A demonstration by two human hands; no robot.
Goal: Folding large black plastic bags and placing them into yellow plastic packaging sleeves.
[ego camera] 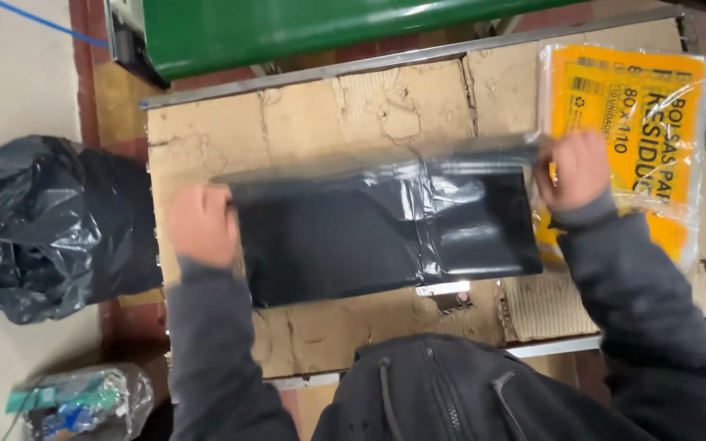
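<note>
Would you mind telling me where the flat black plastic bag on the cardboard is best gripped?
Probably at its two short ends, coming in from either side. The black plastic bag lies flat and wide on the cardboard, and the left hand and right hand already pinch those ends, which keeps it taut.

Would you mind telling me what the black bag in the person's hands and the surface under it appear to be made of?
The black bag looks like thin glossy plastic film: it creases and throws bright glare streaks. The left hand and right hand hold its ends. The table top looks like matte brown corrugated cardboard, torn in places with ribbing exposed, probably laid over a metal frame.
</note>
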